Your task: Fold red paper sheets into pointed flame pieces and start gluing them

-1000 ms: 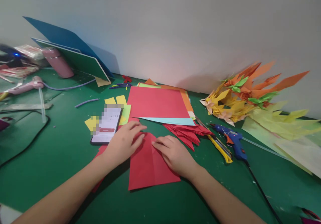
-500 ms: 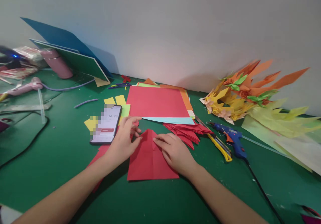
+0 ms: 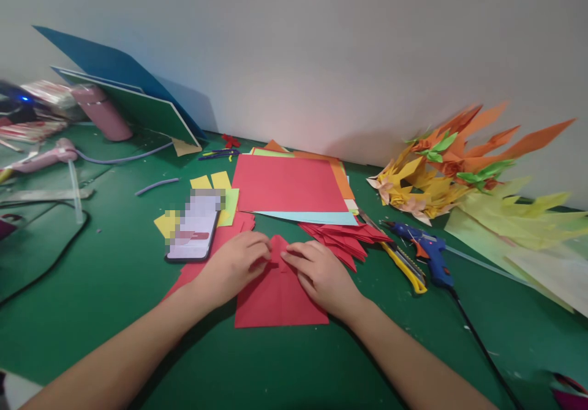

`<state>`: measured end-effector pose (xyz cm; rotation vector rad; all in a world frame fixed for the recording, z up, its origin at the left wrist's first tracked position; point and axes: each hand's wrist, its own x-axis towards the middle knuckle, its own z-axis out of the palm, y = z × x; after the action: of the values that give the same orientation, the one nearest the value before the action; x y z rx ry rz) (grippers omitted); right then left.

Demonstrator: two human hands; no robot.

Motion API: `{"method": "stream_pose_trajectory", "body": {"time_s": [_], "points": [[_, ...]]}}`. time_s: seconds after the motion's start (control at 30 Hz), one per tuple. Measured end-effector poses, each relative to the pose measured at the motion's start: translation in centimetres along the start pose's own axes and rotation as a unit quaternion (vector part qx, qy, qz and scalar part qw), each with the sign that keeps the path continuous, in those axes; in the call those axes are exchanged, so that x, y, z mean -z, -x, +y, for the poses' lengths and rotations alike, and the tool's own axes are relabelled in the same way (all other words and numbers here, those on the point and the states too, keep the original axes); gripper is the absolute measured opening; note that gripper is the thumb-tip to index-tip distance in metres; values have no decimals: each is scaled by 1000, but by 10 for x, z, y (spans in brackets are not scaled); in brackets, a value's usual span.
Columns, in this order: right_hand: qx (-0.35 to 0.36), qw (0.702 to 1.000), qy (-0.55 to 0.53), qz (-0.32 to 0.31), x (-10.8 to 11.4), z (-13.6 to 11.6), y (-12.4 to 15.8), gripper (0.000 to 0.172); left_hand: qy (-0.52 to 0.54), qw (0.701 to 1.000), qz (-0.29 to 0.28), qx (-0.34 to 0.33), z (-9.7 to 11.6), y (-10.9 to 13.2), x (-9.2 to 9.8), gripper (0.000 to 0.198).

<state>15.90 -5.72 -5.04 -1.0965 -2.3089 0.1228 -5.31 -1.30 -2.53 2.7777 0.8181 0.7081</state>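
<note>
A sheet of red paper (image 3: pixel 281 304) lies in front of me, creased down its middle, its upper corners folded in to a peak at the far end. My left hand (image 3: pixel 236 267) has its fingers curled together at the left fold by the peak. On the opposite side, my right hand (image 3: pixel 322 273) pinches the right fold, its palm resting over the sheet's right edge. The fingertips hide part of the folds. More red paper (image 3: pixel 226 236) sticks out beyond my left hand, and a pile of folded red pieces (image 3: pixel 342 238) lies beyond my right.
A phone (image 3: pixel 193 229) lies on yellow slips at left. Coloured sheets (image 3: pixel 289 180) are stacked ahead. To the right are a yellow cutter (image 3: pixel 404 269), a blue glue gun (image 3: pixel 427 254) with its cable, and orange paper flowers (image 3: pixel 463 159). A pink bottle (image 3: pixel 101 113) stands back left.
My left hand has come down and inward onto the left fold near the peak, its raised fingers now curled. My right hand stays about where it was.
</note>
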Motion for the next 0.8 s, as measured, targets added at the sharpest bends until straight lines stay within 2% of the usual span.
{"method": "stream_pose_trajectory", "body": {"time_s": [0.13,0.43,0.8], "points": [[9,1000,5,9,1,0,-1,31,-14,996,-51,-66,2,-1,0,23],[15,1000,7,25,-2,2,1,30,7,992,-89,-93,2,-1,2,26],[46,997,32,48,1,1,2,28,-12,990,-66,-125,4,-3,2,24]]}}
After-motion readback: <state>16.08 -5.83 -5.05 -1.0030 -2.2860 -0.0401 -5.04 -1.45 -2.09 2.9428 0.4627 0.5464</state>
